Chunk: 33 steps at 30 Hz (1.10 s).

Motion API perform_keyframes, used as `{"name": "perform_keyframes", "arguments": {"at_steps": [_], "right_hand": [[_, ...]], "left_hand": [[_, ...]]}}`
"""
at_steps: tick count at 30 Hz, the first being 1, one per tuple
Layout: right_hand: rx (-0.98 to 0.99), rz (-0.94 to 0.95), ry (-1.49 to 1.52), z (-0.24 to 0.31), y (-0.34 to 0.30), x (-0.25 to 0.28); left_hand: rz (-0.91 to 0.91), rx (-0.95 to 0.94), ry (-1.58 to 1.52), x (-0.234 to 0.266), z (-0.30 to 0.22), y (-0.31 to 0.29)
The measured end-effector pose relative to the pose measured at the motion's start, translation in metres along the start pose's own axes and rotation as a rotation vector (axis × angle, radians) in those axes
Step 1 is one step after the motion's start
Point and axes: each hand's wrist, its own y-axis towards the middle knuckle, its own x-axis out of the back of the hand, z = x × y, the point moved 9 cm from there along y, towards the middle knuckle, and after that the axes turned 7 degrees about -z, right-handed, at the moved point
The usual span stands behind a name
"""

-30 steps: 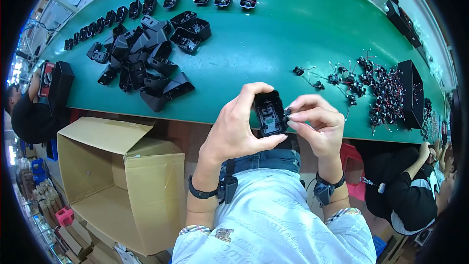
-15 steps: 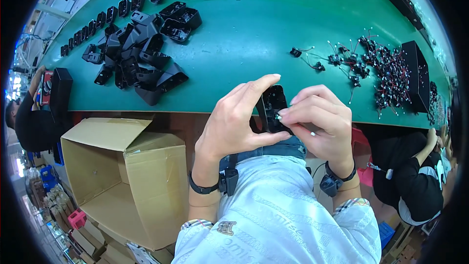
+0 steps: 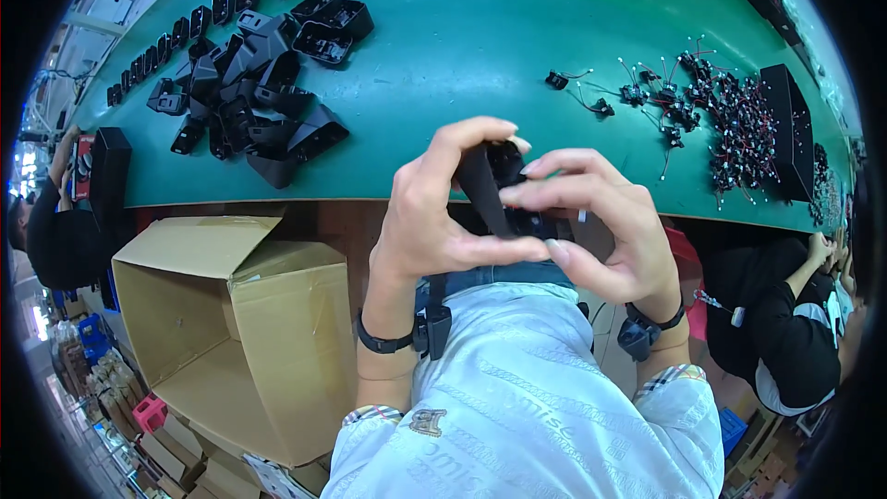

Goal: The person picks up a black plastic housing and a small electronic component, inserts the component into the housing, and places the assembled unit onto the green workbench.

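A black plastic housing, hollow and box-shaped, is held tilted on its side above the table's near edge. My left hand is closed around it, fingers at the upper end and thumb along the lower end. Against its open side, my right hand presses its fingertips into the cavity, and its thumb meets the lower end beside the left thumb. A small white connector shows under the right fingers. What lies inside the housing is mostly hidden by the fingers.
Matching black housings are heaped at the left, with a row of them behind. Small wired parts pile up at the right beside a black box. An open cardboard box stands below the table's edge. People sit at both sides.
The housing has turned so its outer side wall shows more. My right hand has changed from pinching a small white-tipped part to pressing into the housing with its thumb lowered.
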Motion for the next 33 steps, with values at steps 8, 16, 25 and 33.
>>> {"name": "perform_keyframes", "arguments": {"at_steps": [8,16,25,33], "right_hand": [[-0.147,-0.010,0.313,-0.051,-0.017,0.000],[-0.324,-0.221,0.955,-0.095,-0.053,0.001],[-0.466,-0.210,0.743,-0.082,-0.050,0.004],[-0.523,-0.196,0.786,-0.078,-0.048,-0.001]], "left_hand": [[0.038,0.118,0.013,-0.026,0.012,0.004],[0.034,0.040,0.080,-0.038,-0.002,-0.001],[0.125,-0.025,0.203,-0.036,-0.009,0.000],[0.137,-0.001,0.284,-0.033,-0.005,-0.002]]}}
